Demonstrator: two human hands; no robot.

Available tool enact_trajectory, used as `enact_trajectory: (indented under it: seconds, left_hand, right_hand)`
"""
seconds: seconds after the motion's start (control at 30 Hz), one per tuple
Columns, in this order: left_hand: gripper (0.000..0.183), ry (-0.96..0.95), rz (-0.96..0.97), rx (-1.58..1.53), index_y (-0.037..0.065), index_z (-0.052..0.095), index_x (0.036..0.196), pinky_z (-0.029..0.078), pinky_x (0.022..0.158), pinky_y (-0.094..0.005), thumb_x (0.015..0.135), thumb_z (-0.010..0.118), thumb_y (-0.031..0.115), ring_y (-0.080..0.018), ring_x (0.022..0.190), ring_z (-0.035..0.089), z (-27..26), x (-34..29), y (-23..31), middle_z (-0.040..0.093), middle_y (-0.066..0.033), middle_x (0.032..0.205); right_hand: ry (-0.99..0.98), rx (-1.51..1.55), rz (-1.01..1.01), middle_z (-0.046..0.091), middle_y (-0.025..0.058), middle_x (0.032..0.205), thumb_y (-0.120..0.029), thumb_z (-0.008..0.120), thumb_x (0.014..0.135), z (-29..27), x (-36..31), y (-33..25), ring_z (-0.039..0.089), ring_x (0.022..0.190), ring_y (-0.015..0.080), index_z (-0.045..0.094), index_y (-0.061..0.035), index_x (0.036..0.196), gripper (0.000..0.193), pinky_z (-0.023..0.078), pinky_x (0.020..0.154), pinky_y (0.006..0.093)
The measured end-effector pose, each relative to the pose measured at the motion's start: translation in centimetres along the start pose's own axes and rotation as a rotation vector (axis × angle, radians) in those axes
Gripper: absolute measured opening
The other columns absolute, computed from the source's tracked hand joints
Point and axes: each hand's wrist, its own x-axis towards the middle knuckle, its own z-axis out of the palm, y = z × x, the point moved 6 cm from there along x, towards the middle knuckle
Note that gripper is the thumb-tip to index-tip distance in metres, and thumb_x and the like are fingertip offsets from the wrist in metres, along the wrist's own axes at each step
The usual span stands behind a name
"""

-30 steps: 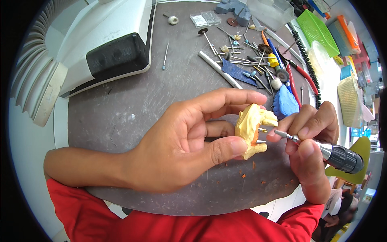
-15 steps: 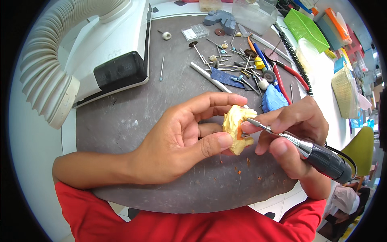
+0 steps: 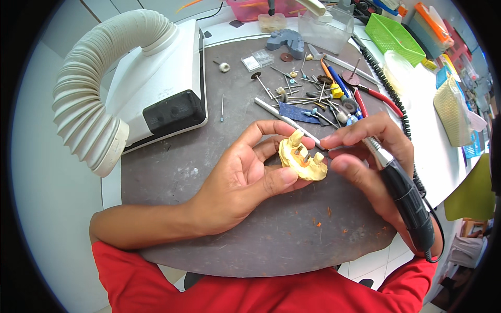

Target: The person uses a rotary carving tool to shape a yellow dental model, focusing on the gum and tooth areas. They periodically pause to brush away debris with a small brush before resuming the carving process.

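Observation:
My left hand (image 3: 229, 175) pinches a pale yellow dental cast (image 3: 317, 172) between thumb and fingers. Its toothed side is turned up, showing tooth stumps, small metal posts and an orange patch in the middle. To the right, my right hand (image 3: 378, 151) has a dental handpiece (image 3: 409, 201) with a silver nose and black body lying through its grip. Thumb and forefinger reach toward the cast, with a small gap between them and it. The handpiece's tip is hidden behind the fingers. Orange shavings (image 3: 318, 224) lie on the grey bench mat (image 3: 172, 182) below.
A white suction unit (image 3: 175, 112) with a ribbed hose (image 3: 86, 104) stands left. Loose burs (image 3: 297, 99), red-handled pliers (image 3: 383, 99) and a white rod (image 3: 284, 119) lie beyond my hands. A grey dental cast (image 3: 286, 41) and green basket (image 3: 395, 39) sit farther back.
The yellow cast has been turned so its toothed side faces up. My right hand has drawn the handpiece away from the cast and tipped it steeper, its nose now pointing away from me.

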Motion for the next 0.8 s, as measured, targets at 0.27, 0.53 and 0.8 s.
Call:
enact_trajectory:
  seconds: [0.27, 0.53, 0.8]
  left_hand:
    - [0.054, 0.009, -0.007, 0.001, 0.007, 0.023, 0.132, 0.040, 0.105, -0.0421, 0.091, 0.058, 0.008, -0.0278, 0.125, 0.046, -0.45, 0.03, -0.32, 0.040, -0.0184, 0.134]
    - [0.056, -0.008, -0.005, 0.023, 0.006, 0.023, 0.134, 0.041, 0.104, -0.0408, 0.090, 0.058, 0.008, -0.0250, 0.123, 0.047, -0.07, 0.19, -0.09, 0.042, -0.0168, 0.131]
    - [0.054, -0.008, 0.058, 0.040, 0.006, 0.029, 0.131, 0.043, 0.102, -0.0372, 0.087, 0.060, 0.003, -0.0221, 0.120, 0.049, 0.06, -0.03, -0.01, 0.044, -0.0151, 0.127]
  right_hand:
    - [0.006, 0.012, -0.075, 0.063, 0.0092, 0.093, 0.001, 0.076, 0.073, 1.15, 0.15, 0.06, 0.065, 0.088, 0.0154, 0.059, 0.0007, 0.092, 0.025, 0.056, 0.079, 0.0270]
    - [0.006, -0.044, -0.139, 0.064, 0.0102, 0.090, 0.000, 0.078, 0.069, 1.15, 0.04, -0.19, 0.065, 0.086, 0.0159, 0.059, 0.0010, 0.090, 0.028, 0.055, 0.077, 0.0269]
    - [0.020, 0.002, -0.103, 0.065, 0.0119, 0.088, 0.001, 0.077, 0.070, 0.87, -0.42, 0.37, 0.066, 0.085, 0.0170, 0.057, -0.0014, 0.087, 0.027, 0.052, 0.074, 0.0274]
